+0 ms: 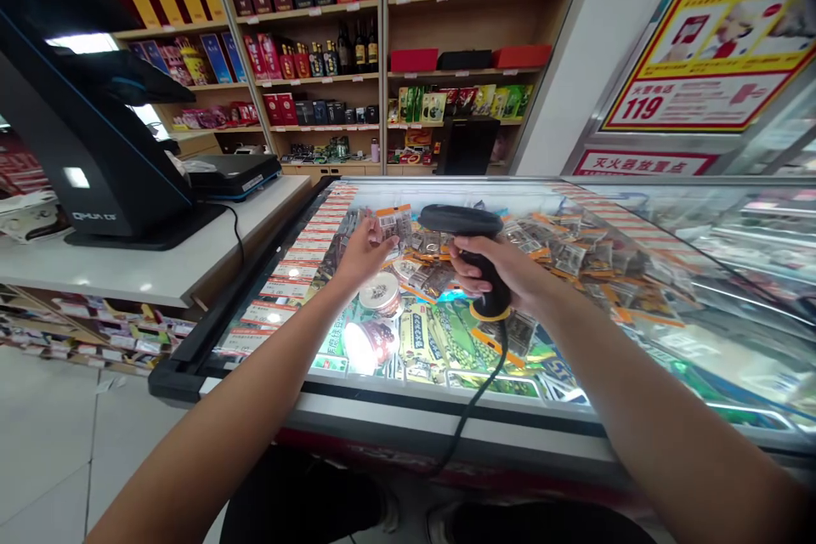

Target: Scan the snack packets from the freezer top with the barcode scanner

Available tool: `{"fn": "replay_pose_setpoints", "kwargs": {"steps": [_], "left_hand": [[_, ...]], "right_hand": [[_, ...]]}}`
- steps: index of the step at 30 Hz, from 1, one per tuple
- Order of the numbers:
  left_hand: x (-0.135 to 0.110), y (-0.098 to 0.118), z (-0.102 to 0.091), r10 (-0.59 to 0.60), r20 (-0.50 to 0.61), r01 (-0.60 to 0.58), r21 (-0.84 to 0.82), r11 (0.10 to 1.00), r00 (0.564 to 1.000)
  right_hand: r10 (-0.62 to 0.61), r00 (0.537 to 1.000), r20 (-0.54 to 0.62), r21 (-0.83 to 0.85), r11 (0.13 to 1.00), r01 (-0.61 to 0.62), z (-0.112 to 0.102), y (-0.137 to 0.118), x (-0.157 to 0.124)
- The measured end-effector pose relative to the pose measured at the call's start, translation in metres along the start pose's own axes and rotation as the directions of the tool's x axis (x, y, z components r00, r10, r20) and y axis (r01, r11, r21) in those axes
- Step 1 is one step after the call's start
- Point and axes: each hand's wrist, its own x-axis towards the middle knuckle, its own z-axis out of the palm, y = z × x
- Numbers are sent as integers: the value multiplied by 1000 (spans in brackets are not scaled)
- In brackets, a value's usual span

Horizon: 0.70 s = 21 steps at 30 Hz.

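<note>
My right hand (488,268) is wrapped round the grip of a black corded barcode scanner (462,221). The scanner's head points left, and its cable hangs down over the near edge of the glass-topped freezer (439,408). My left hand (366,255) pinches a small clear packet (395,225) with an orange top strip and a printed label, held just left of the scanner's head. Many similar orange-edged packets (574,259) lie in a loose pile beyond and to the right of my hands. Below my hands show round tubs (381,293) and green printed bags (456,336).
On the left, a white counter (159,272) carries a black point-of-sale stand (121,144) and a flat black device (233,174). Shelves (306,81) of boxes and bottles line the back. A red and yellow sign (707,51) hangs at right.
</note>
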Motion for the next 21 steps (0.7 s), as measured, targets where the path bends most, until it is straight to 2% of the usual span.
{"fn": "replay_pose_setpoints", "kwargs": {"steps": [5, 8, 14, 18, 21], "left_hand": [[3, -4, -3, 8, -9, -8, 55, 998, 1000], [6, -8, -5, -2, 21, 1, 63, 998, 1000], [10, -17, -3, 38, -14, -37, 49, 998, 999], [18, -25, -13, -43, -98, 49, 61, 997, 994], [24, -32, -30, -47, -109, 72, 242, 967, 993]], "right_hand": [[31, 998, 51, -49, 998, -29, 6, 4, 2], [7, 999, 49, -39, 999, -5, 6, 4, 0], [5, 999, 46, -48, 999, -3, 9, 1, -1], [-28, 999, -14, -12, 1000, 28, 7, -2, -2], [-42, 994, -100, 52, 998, 47, 2, -5, -1]]}}
